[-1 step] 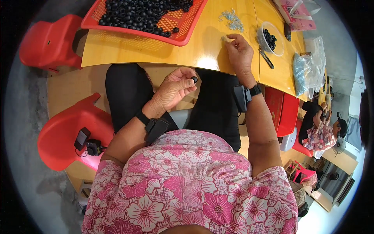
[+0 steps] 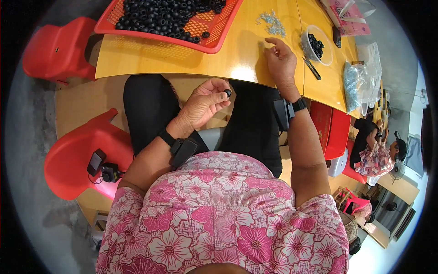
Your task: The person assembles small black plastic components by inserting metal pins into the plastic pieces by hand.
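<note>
Between the thumb and fingertips of my left hand [image 2: 206,103] is a small round black cap [image 2: 227,92], held above my lap just off the table's front edge. My right hand [image 2: 281,63] is over the table with its fingers bent inward; anything at its fingertips is too small to make out. Just beyond that hand lies a loose scatter of tiny clear pieces [image 2: 273,23]. To its right stands a clear round tub [image 2: 325,58] with black caps [image 2: 315,45] in it. A red plastic basket [image 2: 212,49] heaped with similar black pieces [image 2: 155,20] sits at the far left.
A black pen-like tool [image 2: 312,68] lies by the tub, with a dark phone-like slab [image 2: 336,37] beyond. Plastic bags [image 2: 358,82] and a pink bag [image 2: 349,20] are at the right. Red chairs [image 2: 77,155] stand on the left; another person [image 2: 372,160] sits far right.
The fingers of my right hand have shifted slightly, and the pale spot at their tips no longer shows. My left hand and the cap have stayed in place.
</note>
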Action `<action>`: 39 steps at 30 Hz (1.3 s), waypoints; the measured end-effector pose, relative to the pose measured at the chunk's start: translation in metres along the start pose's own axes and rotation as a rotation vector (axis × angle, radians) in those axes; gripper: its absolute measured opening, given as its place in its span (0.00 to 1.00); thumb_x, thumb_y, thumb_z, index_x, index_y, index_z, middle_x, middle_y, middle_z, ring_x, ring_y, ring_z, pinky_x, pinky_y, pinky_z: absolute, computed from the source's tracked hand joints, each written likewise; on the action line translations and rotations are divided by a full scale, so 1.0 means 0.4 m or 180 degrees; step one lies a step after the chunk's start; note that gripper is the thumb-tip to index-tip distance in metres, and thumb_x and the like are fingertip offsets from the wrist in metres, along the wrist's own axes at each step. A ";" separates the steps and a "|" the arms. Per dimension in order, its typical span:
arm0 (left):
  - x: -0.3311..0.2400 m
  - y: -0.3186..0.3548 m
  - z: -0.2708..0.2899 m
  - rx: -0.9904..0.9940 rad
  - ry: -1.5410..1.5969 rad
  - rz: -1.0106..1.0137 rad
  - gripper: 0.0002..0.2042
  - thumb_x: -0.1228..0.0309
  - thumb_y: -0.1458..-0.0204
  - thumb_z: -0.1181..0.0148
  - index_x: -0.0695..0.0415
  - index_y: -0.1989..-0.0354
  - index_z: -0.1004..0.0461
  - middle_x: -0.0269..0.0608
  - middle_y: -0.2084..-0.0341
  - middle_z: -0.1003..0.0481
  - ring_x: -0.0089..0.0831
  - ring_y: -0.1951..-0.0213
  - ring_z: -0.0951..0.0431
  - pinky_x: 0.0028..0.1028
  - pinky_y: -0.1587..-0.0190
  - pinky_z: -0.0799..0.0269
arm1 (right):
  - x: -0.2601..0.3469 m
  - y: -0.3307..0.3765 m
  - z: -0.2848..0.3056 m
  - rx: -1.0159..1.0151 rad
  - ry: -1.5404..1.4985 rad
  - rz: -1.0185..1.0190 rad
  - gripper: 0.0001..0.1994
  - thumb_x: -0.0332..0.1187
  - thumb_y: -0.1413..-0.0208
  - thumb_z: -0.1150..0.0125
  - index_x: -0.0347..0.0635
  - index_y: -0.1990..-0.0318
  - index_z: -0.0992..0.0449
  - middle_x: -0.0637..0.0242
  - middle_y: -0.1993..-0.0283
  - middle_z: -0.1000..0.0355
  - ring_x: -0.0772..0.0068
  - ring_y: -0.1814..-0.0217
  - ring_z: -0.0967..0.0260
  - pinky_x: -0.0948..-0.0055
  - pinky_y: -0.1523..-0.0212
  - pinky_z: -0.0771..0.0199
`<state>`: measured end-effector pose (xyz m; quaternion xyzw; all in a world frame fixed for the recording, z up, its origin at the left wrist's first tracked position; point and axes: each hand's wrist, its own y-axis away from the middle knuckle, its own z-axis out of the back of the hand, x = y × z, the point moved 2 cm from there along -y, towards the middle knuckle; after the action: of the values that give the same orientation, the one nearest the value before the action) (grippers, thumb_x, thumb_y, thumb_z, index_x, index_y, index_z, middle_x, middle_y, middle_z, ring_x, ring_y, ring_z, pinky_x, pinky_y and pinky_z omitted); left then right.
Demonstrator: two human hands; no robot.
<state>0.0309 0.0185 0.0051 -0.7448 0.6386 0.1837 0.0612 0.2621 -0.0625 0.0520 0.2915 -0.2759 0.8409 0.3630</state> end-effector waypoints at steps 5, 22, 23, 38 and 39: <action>-0.001 0.002 0.001 -0.0030 -0.0033 0.0013 0.09 0.80 0.50 0.44 0.56 0.61 0.31 0.33 0.66 0.29 0.21 0.64 0.27 0.22 0.58 0.27 | 0.026 -0.021 0.019 0.0163 0.0685 0.0507 0.10 0.29 0.54 0.42 0.52 0.62 0.22 0.59 0.74 0.32 0.59 0.72 0.32 0.66 0.70 0.31; 0.001 0.003 0.000 -0.0074 -0.0036 0.0031 0.09 0.80 0.50 0.44 0.57 0.61 0.31 0.34 0.67 0.29 0.23 0.65 0.27 0.22 0.58 0.27 | 0.039 -0.023 0.020 0.0213 0.1086 0.0880 0.07 0.35 0.50 0.43 0.52 0.65 0.21 0.61 0.71 0.30 0.55 0.68 0.30 0.64 0.68 0.29; 0.001 0.003 0.000 -0.0077 -0.0034 0.0032 0.09 0.80 0.50 0.44 0.57 0.61 0.31 0.34 0.67 0.29 0.23 0.65 0.27 0.22 0.58 0.27 | 0.039 -0.022 0.018 0.0176 0.1097 0.0930 0.06 0.35 0.49 0.44 0.51 0.65 0.22 0.62 0.70 0.30 0.54 0.68 0.30 0.64 0.68 0.29; -0.008 -0.001 0.009 -0.0092 -0.0011 -0.0152 0.08 0.77 0.47 0.46 0.58 0.58 0.31 0.33 0.67 0.27 0.22 0.64 0.26 0.24 0.56 0.27 | 0.175 0.118 0.041 0.0695 0.0197 0.1167 0.04 0.27 0.48 0.47 0.38 0.66 0.31 0.56 0.68 0.31 0.51 0.64 0.31 0.64 0.64 0.31; -0.008 -0.002 0.012 -0.0083 -0.0032 -0.0198 0.08 0.77 0.47 0.46 0.58 0.58 0.31 0.33 0.67 0.27 0.22 0.64 0.26 0.23 0.56 0.27 | 0.194 0.145 0.037 0.0980 -0.0050 0.0893 0.04 0.25 0.49 0.47 0.37 0.66 0.31 0.56 0.68 0.31 0.52 0.64 0.31 0.65 0.64 0.31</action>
<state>0.0304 0.0232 0.0016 -0.7641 0.6124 0.1938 0.0604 0.1778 -0.0715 0.1013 0.3088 -0.1848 0.9131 0.1915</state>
